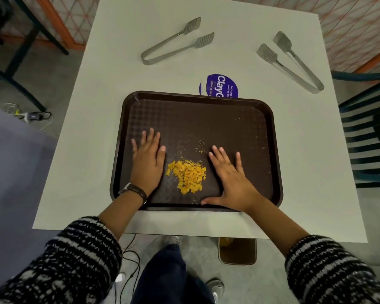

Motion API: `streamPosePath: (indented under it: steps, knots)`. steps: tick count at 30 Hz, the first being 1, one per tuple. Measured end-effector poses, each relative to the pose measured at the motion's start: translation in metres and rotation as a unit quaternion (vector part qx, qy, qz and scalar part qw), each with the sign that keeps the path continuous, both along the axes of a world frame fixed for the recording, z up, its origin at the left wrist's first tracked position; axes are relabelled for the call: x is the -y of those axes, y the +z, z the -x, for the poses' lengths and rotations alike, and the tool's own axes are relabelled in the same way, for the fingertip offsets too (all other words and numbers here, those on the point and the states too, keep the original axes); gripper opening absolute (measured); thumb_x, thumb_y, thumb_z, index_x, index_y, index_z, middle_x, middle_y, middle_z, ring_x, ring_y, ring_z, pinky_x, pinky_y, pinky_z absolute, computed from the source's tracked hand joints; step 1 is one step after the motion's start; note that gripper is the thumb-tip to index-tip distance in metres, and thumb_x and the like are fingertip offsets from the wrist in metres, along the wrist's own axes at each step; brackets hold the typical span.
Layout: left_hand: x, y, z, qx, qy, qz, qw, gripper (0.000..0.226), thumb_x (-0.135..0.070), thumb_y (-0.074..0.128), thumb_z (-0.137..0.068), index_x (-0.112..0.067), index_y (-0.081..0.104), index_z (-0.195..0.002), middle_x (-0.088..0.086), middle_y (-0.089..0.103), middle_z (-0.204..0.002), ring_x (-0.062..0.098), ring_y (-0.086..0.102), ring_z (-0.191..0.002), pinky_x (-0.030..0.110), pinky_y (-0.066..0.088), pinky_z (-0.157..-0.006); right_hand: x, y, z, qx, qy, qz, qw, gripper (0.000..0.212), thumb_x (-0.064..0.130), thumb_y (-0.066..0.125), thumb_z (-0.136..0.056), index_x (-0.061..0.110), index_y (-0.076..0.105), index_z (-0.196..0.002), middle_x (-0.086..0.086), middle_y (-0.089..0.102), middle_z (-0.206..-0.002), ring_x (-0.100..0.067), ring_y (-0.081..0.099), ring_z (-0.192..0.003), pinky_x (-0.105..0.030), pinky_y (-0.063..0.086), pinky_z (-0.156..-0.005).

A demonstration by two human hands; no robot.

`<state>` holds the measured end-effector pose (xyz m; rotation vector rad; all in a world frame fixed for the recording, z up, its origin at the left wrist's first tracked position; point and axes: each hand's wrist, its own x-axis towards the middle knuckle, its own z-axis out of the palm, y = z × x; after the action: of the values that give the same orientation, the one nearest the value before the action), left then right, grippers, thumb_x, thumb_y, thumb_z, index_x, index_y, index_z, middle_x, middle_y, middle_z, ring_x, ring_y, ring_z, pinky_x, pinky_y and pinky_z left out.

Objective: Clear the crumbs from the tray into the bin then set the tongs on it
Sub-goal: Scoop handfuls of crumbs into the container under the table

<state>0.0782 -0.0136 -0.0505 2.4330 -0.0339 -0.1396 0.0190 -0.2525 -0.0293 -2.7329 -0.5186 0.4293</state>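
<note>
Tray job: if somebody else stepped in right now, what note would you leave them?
Left hand: open, flat on the tray, left of the crumbs.
Right hand: open, flat on the tray, right of the crumbs.
Crumbs: gathered in one yellow pile near the tray's front edge, a few specks scattered beyond.
Bin: on the floor below the table's front edge.
Tongs: left pair and right pair lie on the table behind the tray.
Done: crumbs heaped.
Left: tip crumbs into bin, then set tongs on tray.
</note>
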Motion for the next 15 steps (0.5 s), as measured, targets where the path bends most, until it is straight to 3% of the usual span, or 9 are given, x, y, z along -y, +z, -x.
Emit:
streamPosePath:
  steps: [5, 9, 12, 15]
  knots:
    - [0.021, 0.002, 0.015, 0.009, -0.076, 0.003, 0.997, 0.065, -0.046, 0.011, -0.090, -0.014, 0.026, -0.145, 0.002, 0.022, -0.155, 0.010, 0.006, -0.144, 0.028, -0.011, -0.116, -0.044, -0.009, -0.016, 0.025, -0.010, -0.006, 1.000, 0.121, 0.079, 0.052, -0.065, 0.013, -0.005, -0.150, -0.004, -0.014, -0.158, -0.015, -0.021, -0.144, -0.049, -0.021, -0.113]
    - [0.035, 0.004, 0.024, -0.033, -0.107, 0.112, 0.987, 0.063, -0.048, 0.015, -0.091, -0.017, 0.027, -0.144, 0.000, 0.026, -0.153, 0.005, 0.008, -0.143, 0.022, -0.008, -0.117, -0.059, -0.011, -0.029, 0.032, -0.066, -0.038, 0.997, 0.105, 0.070, 0.046, -0.075, 0.012, 0.001, -0.150, -0.005, -0.008, -0.159, -0.013, -0.019, -0.144, -0.042, -0.020, -0.114]
    - [0.036, 0.009, 0.033, -0.082, -0.017, 0.246, 0.966, 0.054, -0.044, 0.025, -0.093, -0.023, 0.029, -0.143, -0.003, 0.027, -0.153, 0.007, 0.011, -0.144, 0.018, 0.002, -0.116, -0.056, -0.011, -0.022, 0.034, -0.086, -0.124, 0.988, 0.091, 0.059, 0.047, -0.083, 0.011, 0.009, -0.150, -0.004, 0.001, -0.159, -0.013, -0.009, -0.146, -0.037, -0.013, -0.118]
    - [0.038, 0.012, 0.044, -0.059, 0.064, 0.251, 0.964, 0.053, -0.040, 0.024, -0.094, -0.024, 0.026, -0.144, -0.009, 0.022, -0.153, -0.002, 0.008, -0.141, 0.006, -0.002, -0.112, -0.063, -0.011, -0.004, 0.038, -0.249, -0.234, 0.939, 0.068, 0.048, 0.035, -0.092, 0.012, 0.019, -0.148, -0.001, 0.014, -0.158, -0.010, 0.001, -0.147, -0.033, -0.010, -0.119]
